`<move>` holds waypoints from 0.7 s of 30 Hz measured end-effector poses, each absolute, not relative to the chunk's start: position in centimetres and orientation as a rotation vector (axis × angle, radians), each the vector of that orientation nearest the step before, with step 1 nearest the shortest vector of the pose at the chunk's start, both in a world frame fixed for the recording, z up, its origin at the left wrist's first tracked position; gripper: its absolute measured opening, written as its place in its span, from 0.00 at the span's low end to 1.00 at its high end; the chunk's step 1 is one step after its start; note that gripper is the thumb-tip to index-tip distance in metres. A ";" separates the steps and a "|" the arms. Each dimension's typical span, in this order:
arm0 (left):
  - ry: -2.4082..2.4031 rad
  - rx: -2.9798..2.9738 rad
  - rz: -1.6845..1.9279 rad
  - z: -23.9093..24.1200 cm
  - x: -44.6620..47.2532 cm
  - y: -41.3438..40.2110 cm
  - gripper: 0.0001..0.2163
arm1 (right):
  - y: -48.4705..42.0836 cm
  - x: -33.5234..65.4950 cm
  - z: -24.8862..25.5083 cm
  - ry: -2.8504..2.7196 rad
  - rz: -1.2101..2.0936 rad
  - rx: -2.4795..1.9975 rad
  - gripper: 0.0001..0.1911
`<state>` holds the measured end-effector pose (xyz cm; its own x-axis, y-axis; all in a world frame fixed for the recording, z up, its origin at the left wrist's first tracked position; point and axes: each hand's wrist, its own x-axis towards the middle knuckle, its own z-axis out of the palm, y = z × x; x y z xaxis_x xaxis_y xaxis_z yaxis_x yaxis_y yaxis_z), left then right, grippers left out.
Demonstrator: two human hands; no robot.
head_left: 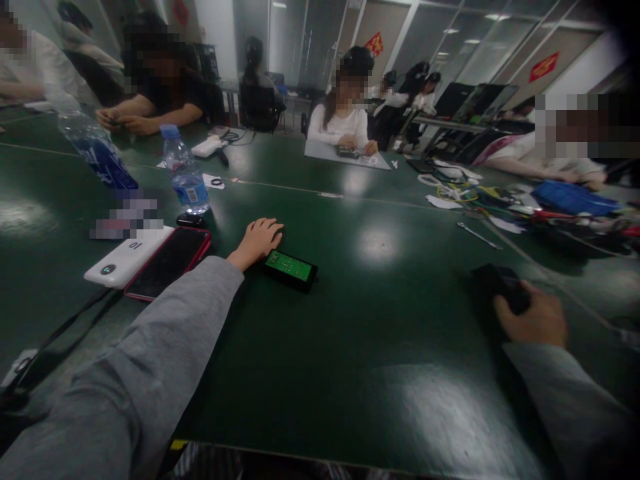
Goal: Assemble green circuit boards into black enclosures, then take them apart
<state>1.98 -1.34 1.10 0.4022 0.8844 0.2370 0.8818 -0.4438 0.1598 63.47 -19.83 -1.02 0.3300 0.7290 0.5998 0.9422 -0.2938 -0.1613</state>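
My left hand (259,241) lies palm down on the green table, its fingers stretched out and holding nothing. Right beside it is a small black case with a green circuit board (289,265) showing in it. Over on the right, my right hand (540,317) is closed round a dark, boxy black object (495,283), held at or just above the tabletop. Motion blur hides what kind of object that is, and some of the fingers are out of sight behind it.
Left of my forearm lie a red-edged phone (167,261) and a white power bank (127,257) with a cable. Two water bottles, one a clear bottle (185,173), stand behind them. A wrench (479,236) and tangled wires (457,192) lie right. Several people sit around the table.
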 end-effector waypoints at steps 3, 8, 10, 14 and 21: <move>1.651 2.621 0.454 1.1 2.0 -1.3 0.21 | -15.9 55.9 -0.3 -1.447 -0.489 -2.172 0.39; 1.656 2.627 0.444 1.4 2.1 -1.5 0.21 | -9.8 42.4 1.2 -1.719 -0.353 -1.935 0.37; 1.647 2.629 0.440 1.6 2.1 -1.6 0.21 | -8.1 37.5 1.6 -1.853 -0.249 -1.875 0.37; 1.649 2.625 0.430 1.8 2.1 -1.8 0.21 | -6.4 30.3 2.0 -2.046 -0.099 -1.687 0.39; 1.656 2.633 0.429 1.6 2.2 -1.7 0.20 | -6.5 28.9 2.6 -2.009 0.124 -1.235 0.31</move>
